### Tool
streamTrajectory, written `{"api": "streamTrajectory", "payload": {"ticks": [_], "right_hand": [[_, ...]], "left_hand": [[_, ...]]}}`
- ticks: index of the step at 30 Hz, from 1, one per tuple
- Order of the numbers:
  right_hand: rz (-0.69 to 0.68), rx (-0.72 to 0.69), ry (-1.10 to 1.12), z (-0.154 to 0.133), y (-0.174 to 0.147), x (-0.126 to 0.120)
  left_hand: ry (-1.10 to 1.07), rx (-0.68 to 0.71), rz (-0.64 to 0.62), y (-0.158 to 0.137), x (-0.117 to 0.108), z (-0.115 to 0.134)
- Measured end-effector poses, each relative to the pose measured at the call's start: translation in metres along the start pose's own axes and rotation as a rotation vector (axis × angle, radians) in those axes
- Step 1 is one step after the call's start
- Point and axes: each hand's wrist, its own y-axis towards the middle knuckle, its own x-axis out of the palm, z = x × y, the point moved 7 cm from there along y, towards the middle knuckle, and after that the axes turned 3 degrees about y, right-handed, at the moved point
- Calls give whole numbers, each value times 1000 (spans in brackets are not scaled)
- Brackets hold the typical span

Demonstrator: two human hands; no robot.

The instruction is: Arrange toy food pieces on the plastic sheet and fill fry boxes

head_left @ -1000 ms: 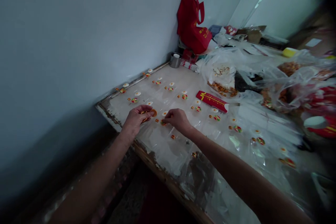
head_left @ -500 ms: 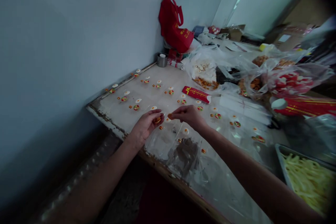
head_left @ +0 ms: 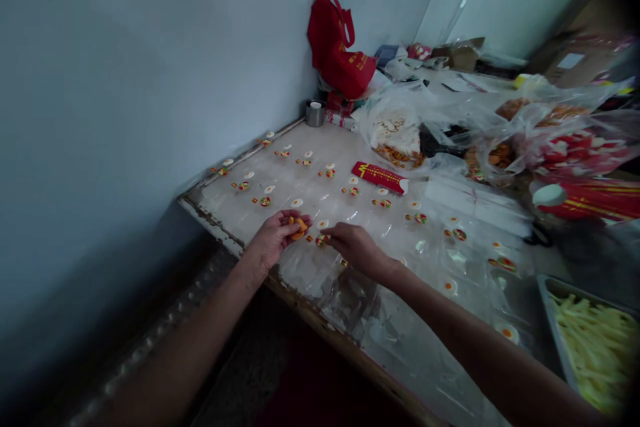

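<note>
My left hand (head_left: 280, 235) is closed around several small orange-brown pieces (head_left: 299, 228), held just above the table's near edge. To its right, my right hand (head_left: 359, 250) reaches down with its fingers pressed together, and whatever lies between them is hidden. Its fingertips are at a small round red-and-green piece (head_left: 321, 240) on the table. Beside that piece lie a tiny burger-like piece (head_left: 309, 239) and a miniature fried egg (head_left: 323, 223). Similar groups of egg, burger-like piece and colourful disc, such as the disc (head_left: 265, 201), are spread in rows over the plastic-covered table (head_left: 220, 203).
A metal tray (head_left: 550, 313) of pale fry-shaped strips stands at the right. Farther back are a flat red fries carton (head_left: 380, 177), clear bags of small pieces (head_left: 395, 137), a metal cup (head_left: 315, 114) and a red bag (head_left: 345, 70). A wall borders the left side.
My right hand has lowered to the table, and the round orange-brown piece in its fingertips no longer shows. My left hand has turned, revealing more of its pieces. The view has shifted slightly.
</note>
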Motion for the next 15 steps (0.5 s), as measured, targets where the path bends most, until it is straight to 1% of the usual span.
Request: {"api": "streamTrajectory", "payload": {"ticks": [2, 3, 5, 7, 10, 11, 13, 15], "right_hand": [[128, 181, 233, 13, -1, -18], [171, 234, 313, 17, -3, -25], [219, 246, 395, 17, -9, -32], [263, 227, 405, 15, -18, -35], [316, 307, 472, 23, -35, -32], [332, 347, 543, 27, -40, -31], [337, 410, 751, 36, -50, -29], [291, 436, 947, 41, -56, -28]], "left_hand": [[-18, 20, 10, 1, 11, -5], [-26, 27, 3, 2, 19, -8], [-24, 46, -36, 1, 37, -14], [-4, 87, -91, -3, 56, -19], [19, 196, -173, -12, 82, -25], [21, 226, -194, -15, 90, -28], [18, 254, -211, -20, 102, -34], [12, 249, -204, -23, 111, -41]]}}
